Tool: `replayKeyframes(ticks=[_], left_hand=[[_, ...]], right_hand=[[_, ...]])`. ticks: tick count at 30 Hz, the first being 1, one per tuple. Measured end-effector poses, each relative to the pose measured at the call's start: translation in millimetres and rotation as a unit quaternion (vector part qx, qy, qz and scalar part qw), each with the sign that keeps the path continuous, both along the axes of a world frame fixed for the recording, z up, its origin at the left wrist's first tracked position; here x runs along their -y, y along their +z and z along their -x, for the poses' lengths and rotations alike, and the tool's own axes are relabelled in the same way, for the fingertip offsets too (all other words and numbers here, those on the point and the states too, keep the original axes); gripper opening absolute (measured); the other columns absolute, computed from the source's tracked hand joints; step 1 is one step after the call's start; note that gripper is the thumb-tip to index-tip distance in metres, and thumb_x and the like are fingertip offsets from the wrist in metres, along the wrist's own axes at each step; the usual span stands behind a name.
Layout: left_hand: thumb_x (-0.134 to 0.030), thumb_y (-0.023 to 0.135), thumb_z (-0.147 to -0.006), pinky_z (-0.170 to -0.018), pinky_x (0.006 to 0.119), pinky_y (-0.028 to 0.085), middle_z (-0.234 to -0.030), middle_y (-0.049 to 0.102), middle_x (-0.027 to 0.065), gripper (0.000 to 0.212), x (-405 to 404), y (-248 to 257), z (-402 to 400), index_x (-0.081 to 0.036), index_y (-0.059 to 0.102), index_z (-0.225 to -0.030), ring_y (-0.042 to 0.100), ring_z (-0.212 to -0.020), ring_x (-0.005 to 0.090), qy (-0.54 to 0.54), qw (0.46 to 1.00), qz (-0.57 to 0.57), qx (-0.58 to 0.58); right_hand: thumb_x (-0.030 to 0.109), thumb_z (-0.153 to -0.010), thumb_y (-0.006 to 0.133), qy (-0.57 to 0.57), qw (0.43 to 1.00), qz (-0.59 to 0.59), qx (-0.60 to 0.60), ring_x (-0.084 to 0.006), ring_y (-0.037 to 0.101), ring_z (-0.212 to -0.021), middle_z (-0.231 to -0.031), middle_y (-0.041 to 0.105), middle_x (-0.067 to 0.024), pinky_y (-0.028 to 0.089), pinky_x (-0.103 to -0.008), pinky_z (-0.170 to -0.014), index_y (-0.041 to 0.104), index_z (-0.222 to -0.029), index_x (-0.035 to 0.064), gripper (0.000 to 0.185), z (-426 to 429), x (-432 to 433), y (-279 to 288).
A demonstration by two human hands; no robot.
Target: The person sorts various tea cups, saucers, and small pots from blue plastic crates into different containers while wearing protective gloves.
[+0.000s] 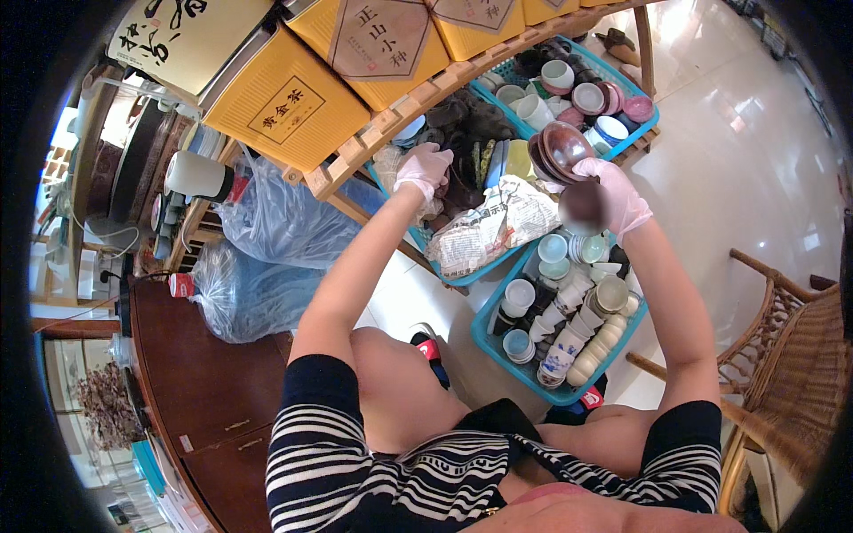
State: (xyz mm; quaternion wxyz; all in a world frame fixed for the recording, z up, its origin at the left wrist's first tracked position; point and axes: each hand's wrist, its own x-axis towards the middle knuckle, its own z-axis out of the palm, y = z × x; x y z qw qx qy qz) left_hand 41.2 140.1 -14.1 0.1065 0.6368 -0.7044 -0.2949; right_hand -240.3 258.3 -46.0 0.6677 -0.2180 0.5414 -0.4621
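Observation:
My right hand (616,196), in a thin pale glove, grips a few nested glossy brown bowls (566,146) by their edge. A round dark brown thing (584,208) beside the palm is blurred. My left hand (424,170), gloved too, reaches into a blue plastic basket (481,276) with fingers curled among dark brown pieces (463,190); whether it grips one is hidden. That basket also holds a newspaper-wrapped bundle (496,226) and a yellow dish (519,160). Nearer to me, a second blue basket (486,338) is packed with stacked small cups (563,356).
A third blue basket (644,130) of cups stands farther back. Yellow tea boxes (286,110) line a wooden slatted shelf (373,138) overhanging the baskets' left side. Plastic-wrapped water bottles (256,290) lie at left by a brown cabinet (206,373). A wicker chair (793,373) stands right.

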Motion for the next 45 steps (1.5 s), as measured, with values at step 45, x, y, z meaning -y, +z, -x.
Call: replayKeyframes(ticks=[45], left_hand=[[-0.019, 0.070, -0.080, -0.059, 0.022, 0.049, -0.080, 0.061, 0.0006, 0.030, -75.0, -7.1, -54.6, 0.000, 0.059, -0.101, 0.058, -0.067, 0.0069, -0.031, 0.882, -0.242, -0.402]], right_hand=[[0.041, -0.082, 0.059, 0.383, 0.919, -0.049, -0.082, -0.0142, 0.053, -0.062, -0.074, 0.060, -0.0037, 0.044, -0.0302, -0.055, 0.063, -0.085, 0.0068, 0.035, -129.3, 59.4, 33.5]])
